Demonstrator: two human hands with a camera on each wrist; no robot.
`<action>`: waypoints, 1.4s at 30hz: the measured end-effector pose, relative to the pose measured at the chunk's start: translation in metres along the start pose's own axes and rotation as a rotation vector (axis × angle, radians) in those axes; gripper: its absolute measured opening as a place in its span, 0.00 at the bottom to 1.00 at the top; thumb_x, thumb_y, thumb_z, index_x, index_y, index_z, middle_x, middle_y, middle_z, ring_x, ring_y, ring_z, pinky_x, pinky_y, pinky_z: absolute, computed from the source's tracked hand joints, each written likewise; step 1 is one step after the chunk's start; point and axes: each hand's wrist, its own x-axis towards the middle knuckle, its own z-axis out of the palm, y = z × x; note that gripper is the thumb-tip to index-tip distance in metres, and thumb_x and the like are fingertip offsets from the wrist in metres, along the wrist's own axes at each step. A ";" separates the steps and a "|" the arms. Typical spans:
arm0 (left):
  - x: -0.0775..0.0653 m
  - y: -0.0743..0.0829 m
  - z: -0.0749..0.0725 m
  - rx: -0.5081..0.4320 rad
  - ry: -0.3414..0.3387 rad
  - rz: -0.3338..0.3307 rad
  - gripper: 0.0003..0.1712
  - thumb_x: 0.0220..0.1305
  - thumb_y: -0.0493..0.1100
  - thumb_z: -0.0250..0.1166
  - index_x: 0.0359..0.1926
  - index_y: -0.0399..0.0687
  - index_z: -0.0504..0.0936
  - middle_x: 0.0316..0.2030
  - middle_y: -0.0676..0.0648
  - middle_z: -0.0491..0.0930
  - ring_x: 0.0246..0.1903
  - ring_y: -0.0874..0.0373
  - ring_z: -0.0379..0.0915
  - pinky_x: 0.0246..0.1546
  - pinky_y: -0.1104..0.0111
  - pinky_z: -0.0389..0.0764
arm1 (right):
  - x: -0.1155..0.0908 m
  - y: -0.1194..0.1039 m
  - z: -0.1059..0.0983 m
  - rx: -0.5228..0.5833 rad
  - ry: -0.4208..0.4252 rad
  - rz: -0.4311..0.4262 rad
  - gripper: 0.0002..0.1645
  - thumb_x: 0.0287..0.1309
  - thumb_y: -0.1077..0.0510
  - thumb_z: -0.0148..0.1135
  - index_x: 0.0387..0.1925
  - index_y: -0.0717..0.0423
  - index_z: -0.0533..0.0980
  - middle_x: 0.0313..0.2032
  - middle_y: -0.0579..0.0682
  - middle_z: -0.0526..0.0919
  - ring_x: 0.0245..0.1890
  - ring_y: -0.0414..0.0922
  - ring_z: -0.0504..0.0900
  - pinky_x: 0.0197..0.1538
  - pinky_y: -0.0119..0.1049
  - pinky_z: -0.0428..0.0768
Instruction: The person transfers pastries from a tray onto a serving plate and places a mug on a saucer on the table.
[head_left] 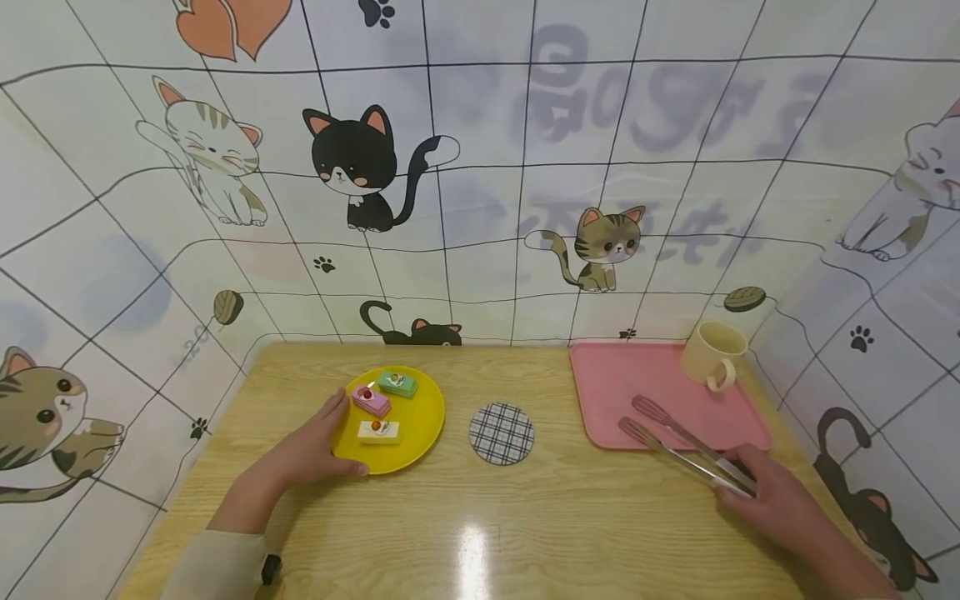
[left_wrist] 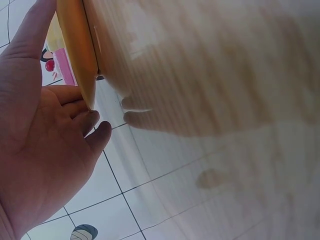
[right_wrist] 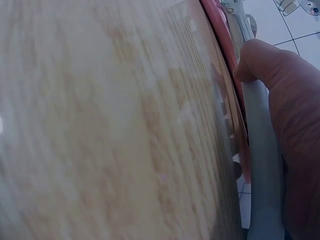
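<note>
My left hand (head_left: 311,450) holds the left side of a yellow plate (head_left: 420,446), with the thumb at its front edge and the fingers along its rim. Three small toy cake slices lie on that plate: a green one (head_left: 397,383), a pink one (head_left: 371,402) and a pale yellow one (head_left: 378,432). In the left wrist view the fingertips (left_wrist: 89,120) touch the plate's edge. On the right, metal tongs (head_left: 686,454) are gripped in my right hand (head_left: 780,504). Their two tips are spread apart over the front of a pink tray (head_left: 622,383).
A cream mug (head_left: 712,354) stands at the tray's back right corner, its handle facing forward. Between plate and tray lies a round checked coaster (head_left: 502,433). Cat-patterned walls (head_left: 480,208) enclose the wooden table (head_left: 540,517) at the back and sides.
</note>
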 end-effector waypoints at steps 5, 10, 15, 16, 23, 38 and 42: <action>0.000 -0.001 0.001 0.002 0.004 -0.002 0.80 0.53 0.70 0.84 0.87 0.30 0.49 0.88 0.30 0.40 0.85 0.27 0.43 0.81 0.36 0.56 | 0.001 0.000 -0.004 -0.038 -0.046 0.037 0.28 0.55 0.55 0.85 0.53 0.57 0.80 0.44 0.47 0.85 0.38 0.37 0.75 0.37 0.37 0.76; 0.000 -0.001 0.001 0.006 0.005 -0.003 0.80 0.54 0.70 0.84 0.87 0.30 0.49 0.88 0.30 0.41 0.85 0.27 0.44 0.81 0.37 0.56 | 0.002 0.001 -0.004 -0.044 -0.044 0.033 0.29 0.54 0.54 0.85 0.53 0.57 0.79 0.43 0.47 0.84 0.38 0.38 0.75 0.37 0.37 0.75; 0.001 -0.001 -0.001 0.004 0.002 -0.003 0.80 0.54 0.70 0.84 0.87 0.30 0.50 0.88 0.30 0.40 0.85 0.28 0.44 0.81 0.37 0.56 | 0.003 0.002 -0.004 -0.058 -0.059 0.042 0.29 0.56 0.53 0.84 0.54 0.57 0.79 0.45 0.49 0.84 0.40 0.41 0.76 0.38 0.39 0.76; 0.000 -0.001 -0.001 0.004 0.003 -0.001 0.80 0.54 0.70 0.84 0.87 0.30 0.50 0.88 0.30 0.40 0.85 0.27 0.44 0.81 0.36 0.56 | 0.003 0.002 -0.003 -0.060 -0.057 0.040 0.29 0.56 0.53 0.85 0.54 0.57 0.79 0.45 0.50 0.85 0.40 0.42 0.77 0.38 0.40 0.77; 0.000 -0.002 -0.001 0.005 0.004 0.011 0.80 0.54 0.70 0.84 0.87 0.28 0.49 0.88 0.29 0.40 0.85 0.27 0.43 0.81 0.36 0.56 | 0.004 0.003 -0.003 -0.061 -0.072 0.036 0.30 0.57 0.52 0.84 0.55 0.59 0.79 0.46 0.49 0.85 0.41 0.41 0.77 0.40 0.41 0.78; 0.001 -0.003 0.000 -0.004 0.005 0.009 0.80 0.54 0.70 0.84 0.87 0.30 0.49 0.88 0.30 0.40 0.84 0.27 0.44 0.81 0.36 0.57 | 0.002 0.000 -0.005 -0.076 -0.087 0.055 0.33 0.58 0.51 0.84 0.58 0.61 0.78 0.49 0.54 0.86 0.45 0.50 0.81 0.43 0.46 0.80; 0.002 -0.004 0.001 0.000 0.003 0.013 0.80 0.54 0.70 0.84 0.87 0.30 0.49 0.88 0.30 0.40 0.84 0.27 0.44 0.81 0.36 0.57 | 0.002 -0.001 -0.003 -0.018 -0.054 0.057 0.34 0.61 0.50 0.85 0.58 0.63 0.77 0.52 0.59 0.86 0.51 0.57 0.85 0.46 0.28 0.78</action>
